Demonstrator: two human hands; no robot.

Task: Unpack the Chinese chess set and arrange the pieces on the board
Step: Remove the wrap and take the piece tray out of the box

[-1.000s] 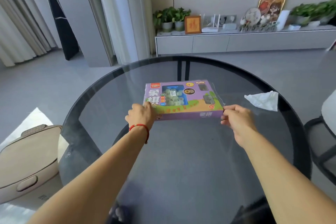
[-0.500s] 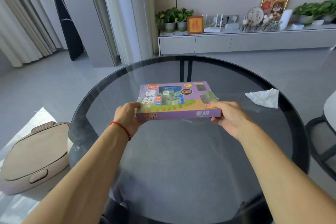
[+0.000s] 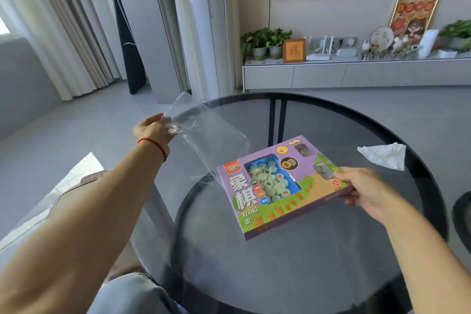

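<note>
Box [image 3: 277, 186] of Chinese chess, purple and unopened, hangs tilted above the glass table [image 3: 318, 275], pinched at one end by the right hand [image 3: 367, 192]. Such a one-sided hold could let it tip and drop onto the glass. The left hand [image 3: 153, 131] grips the clear plastic bag [image 3: 201, 132], pulled clear of the box. A crumpled tissue [image 3: 384, 155] lies beyond, blocking nothing.

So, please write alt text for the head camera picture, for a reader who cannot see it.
Over a round glass table, the right hand holds a purple Chinese chess box by its end, while the left hand pinches a clear plastic bag. A crumpled tissue lies at the table's right.
</note>
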